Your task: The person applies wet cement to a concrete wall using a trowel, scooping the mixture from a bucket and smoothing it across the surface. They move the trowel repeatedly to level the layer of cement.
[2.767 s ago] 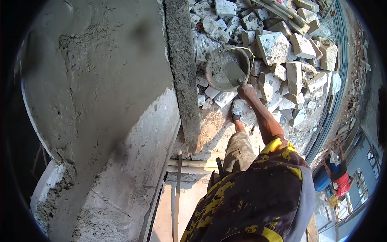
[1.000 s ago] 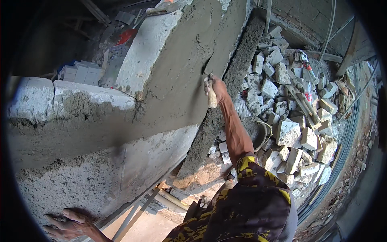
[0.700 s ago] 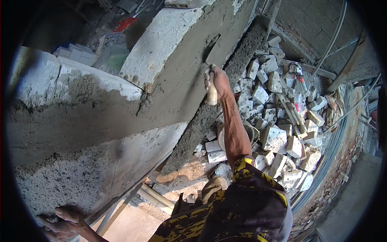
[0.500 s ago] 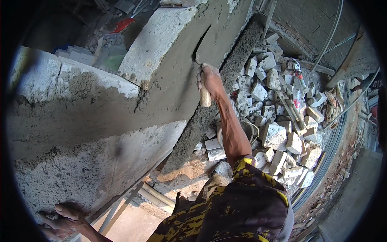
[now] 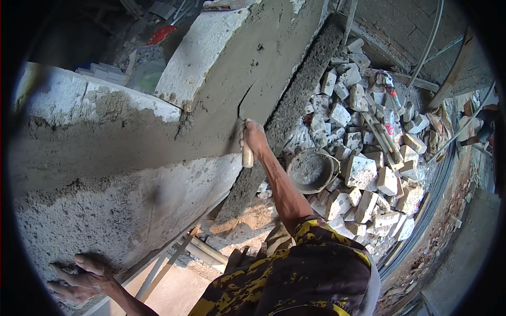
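My right hand (image 5: 254, 138) is closed on the wooden handle of a trowel (image 5: 246, 154), its thin blade lying against wet grey mortar (image 5: 272, 62) spread over the wall. Rough white block edges (image 5: 203, 58) border the mortar. My left hand (image 5: 80, 280) lies with fingers spread on the speckled, rough lower face of the wall (image 5: 116, 231). A bucket (image 5: 310, 171) holding grey mix stands to the right of my right arm, among rubble.
Broken blocks (image 5: 385, 179) are heaped at right with wooden strips (image 5: 383, 141) and a plastic bottle (image 5: 390, 124). A mortar-crusted ledge (image 5: 300, 84) runs along the wall. Long rods (image 5: 424, 229) curve along the right. A person's dark limb (image 5: 477, 137) shows at the far right edge.
Earlier my right hand was at the bucket; then it came to the wall with the trowel. Since half a second ago it has drawn the trowel down and left along the mortar.
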### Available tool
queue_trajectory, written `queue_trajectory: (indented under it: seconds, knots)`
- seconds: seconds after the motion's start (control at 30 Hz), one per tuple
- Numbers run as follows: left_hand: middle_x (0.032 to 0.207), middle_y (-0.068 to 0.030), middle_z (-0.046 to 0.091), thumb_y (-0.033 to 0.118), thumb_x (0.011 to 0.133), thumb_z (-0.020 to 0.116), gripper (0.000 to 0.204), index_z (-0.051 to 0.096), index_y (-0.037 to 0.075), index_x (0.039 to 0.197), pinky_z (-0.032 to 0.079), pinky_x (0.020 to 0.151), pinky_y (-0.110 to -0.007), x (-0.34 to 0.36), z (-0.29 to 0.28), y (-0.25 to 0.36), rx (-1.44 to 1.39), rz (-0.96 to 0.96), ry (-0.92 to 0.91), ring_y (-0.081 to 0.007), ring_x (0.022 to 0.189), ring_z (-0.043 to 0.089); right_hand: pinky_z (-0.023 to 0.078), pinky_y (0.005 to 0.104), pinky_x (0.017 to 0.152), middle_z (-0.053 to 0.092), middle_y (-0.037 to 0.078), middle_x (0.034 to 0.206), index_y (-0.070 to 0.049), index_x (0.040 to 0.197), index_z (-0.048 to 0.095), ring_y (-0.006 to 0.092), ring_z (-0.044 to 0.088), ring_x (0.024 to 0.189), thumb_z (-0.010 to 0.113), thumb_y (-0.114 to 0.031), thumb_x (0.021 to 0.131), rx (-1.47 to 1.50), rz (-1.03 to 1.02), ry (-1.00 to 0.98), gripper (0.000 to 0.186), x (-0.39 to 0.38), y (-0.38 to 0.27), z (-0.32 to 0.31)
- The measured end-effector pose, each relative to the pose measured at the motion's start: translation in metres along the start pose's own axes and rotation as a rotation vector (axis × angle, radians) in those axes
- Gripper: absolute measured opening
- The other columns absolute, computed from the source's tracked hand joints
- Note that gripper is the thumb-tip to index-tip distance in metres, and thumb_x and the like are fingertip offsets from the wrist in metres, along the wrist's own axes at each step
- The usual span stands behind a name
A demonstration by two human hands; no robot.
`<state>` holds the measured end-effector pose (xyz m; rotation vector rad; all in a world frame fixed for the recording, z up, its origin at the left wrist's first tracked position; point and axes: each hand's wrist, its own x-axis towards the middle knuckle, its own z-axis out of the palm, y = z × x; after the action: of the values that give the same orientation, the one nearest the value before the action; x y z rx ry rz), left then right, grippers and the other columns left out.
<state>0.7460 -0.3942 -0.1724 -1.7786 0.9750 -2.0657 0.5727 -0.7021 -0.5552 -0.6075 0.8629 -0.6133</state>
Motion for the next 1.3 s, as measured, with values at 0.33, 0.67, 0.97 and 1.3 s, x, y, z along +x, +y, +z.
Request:
queue_trajectory:
  seconds: [0.33, 0.67, 0.97, 1.3]
  knots:
    - [0.133, -0.0234, 0.043, 0.063, 0.083, 0.044, 0.058, 0.055, 0.026, 0.126, 0.034, 0.088, -0.061, -0.002, -0.006, 0.000, 0.028, -0.037, -0.099, -0.0448, 0.119, 0.039, 0.043, 0.0308, 0.040, 0.047, 0.006, 0.060, -0.004, 0.080, 0.046, 0.0159, 0.046, 0.043, 0.034, -0.029, 0.095, 0.226, -0.108, -0.169, 0.031, -0.016, -0.123, 0.033]
    - [0.137, -0.0183, 0.042, 0.064, 0.084, 0.045, 0.055, 0.056, 0.029, 0.125, 0.034, 0.092, -0.060, -0.003, -0.005, 0.001, -0.061, -0.035, -0.042, -0.0437, 0.124, 0.037, 0.042, 0.0284, 0.038, 0.047, 0.006, 0.059, -0.004, 0.082, 0.047, 0.0153, 0.047, 0.040, 0.034, -0.029, 0.096, 0.059, -0.192, -0.048, 0.031, -0.064, -0.036, 0.008]
    - [0.135, -0.0163, 0.044, 0.057, 0.087, 0.045, 0.054, 0.057, 0.019, 0.125, 0.035, 0.095, -0.055, 0.011, -0.011, 0.018, -0.046, -0.018, -0.009, -0.0394, 0.123, 0.040, 0.041, 0.0281, 0.041, 0.045, 0.004, 0.064, -0.006, 0.083, 0.046, 0.0137, 0.043, 0.047, 0.034, -0.026, 0.095, 0.165, -0.113, -0.122, 0.026, 0.105, -0.160, -0.057]
    - [0.133, -0.0233, 0.044, 0.057, 0.086, 0.046, 0.055, 0.058, 0.018, 0.123, 0.038, 0.091, -0.057, 0.010, -0.013, 0.016, -0.006, 0.016, -0.018, -0.0445, 0.114, 0.047, 0.042, 0.0309, 0.037, 0.047, 0.006, 0.058, -0.002, 0.080, 0.049, 0.0161, 0.045, 0.040, 0.036, -0.028, 0.095, -0.123, -0.268, -0.237, 0.033, -0.002, -0.214, 0.019]
